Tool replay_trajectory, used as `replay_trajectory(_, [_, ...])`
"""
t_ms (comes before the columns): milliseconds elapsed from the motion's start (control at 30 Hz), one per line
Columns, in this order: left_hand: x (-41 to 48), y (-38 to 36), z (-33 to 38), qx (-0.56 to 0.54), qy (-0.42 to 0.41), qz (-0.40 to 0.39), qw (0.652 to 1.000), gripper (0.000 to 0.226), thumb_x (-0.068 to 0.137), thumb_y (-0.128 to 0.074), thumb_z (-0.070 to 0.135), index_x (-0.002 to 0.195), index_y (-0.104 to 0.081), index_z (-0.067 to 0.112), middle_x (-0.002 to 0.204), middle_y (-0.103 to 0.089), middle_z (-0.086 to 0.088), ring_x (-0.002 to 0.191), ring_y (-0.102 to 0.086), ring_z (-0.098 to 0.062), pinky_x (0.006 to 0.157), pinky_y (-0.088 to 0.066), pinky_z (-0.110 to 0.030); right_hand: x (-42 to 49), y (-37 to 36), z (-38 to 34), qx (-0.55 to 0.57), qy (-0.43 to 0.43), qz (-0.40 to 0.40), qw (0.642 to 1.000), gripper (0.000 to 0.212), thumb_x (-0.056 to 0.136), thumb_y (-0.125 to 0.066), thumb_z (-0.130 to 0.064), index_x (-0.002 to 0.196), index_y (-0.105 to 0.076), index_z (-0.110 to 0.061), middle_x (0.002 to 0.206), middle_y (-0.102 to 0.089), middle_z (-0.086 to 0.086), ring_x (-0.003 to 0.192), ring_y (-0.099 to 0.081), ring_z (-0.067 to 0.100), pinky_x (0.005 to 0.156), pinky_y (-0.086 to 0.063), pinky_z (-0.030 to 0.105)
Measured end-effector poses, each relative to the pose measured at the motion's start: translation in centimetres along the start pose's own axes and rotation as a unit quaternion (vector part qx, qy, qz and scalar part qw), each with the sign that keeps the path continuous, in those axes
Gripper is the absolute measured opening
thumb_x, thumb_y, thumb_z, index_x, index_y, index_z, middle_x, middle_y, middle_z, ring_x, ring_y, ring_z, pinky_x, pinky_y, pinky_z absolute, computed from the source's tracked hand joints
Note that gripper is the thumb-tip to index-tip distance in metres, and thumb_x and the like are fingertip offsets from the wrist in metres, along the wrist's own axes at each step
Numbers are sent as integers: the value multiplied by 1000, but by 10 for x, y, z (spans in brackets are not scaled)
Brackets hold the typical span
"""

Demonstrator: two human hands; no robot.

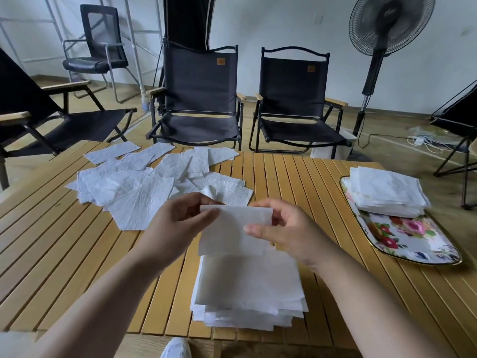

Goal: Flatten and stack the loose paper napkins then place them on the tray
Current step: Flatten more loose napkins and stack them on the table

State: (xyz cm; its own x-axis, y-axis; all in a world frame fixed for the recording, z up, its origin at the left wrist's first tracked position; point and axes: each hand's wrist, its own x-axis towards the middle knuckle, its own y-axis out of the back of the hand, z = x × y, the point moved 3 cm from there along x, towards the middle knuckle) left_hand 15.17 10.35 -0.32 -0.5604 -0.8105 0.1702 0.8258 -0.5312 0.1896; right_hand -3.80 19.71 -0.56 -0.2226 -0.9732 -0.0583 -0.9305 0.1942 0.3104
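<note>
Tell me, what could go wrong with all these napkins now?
The fan stands close; if it runs, the loose napkins might blow off the table. The near stack already looks uneven at its edges, so it could slide apart when lifted. The napkin held by the left hand and right hand is thin and might tear.

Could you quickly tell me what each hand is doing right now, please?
Left hand: closed, pinching the napkin at its left edge.
Right hand: closed, pinching the same napkin's right edge.

makeshift room, folding chairs [198,99], standing fan [391,24]
</note>
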Motion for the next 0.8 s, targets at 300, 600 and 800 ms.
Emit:
replay_trajectory(300, [1,1,-10,-51,67,-64,994,22,89,-67,28,83,-68,6,66,-61,-1,56,-46,-13,49,-39,-19,-12,20,-5,25,-85,-24,996,16,96,-65,-22,102,-74,-10,74,-71,5,47,-55,9,44,-38,17])
replay_trajectory(600, [0,-9,-30,194,128,-142,962,17,95,-63,29,89,-71,16,66,-71,1,51,-55,-5,50,-40,-14,-12,26,24,-240,-165,-74,954,34,92,-68,-47,73,-68,-18,62,-66,-4,59,-56,13,66,-44,32])
replay_trajectory(800, [8,17,-41,168,123,-51,977,15,96,-59,24,85,-69,20,72,-73,2,54,-52,-8,50,-40,-20,-9,26,18,-222,-56,141,963,15,91,-66,-43,90,-68,-28,86,-69,-6,85,-64,13,72,-52,30])
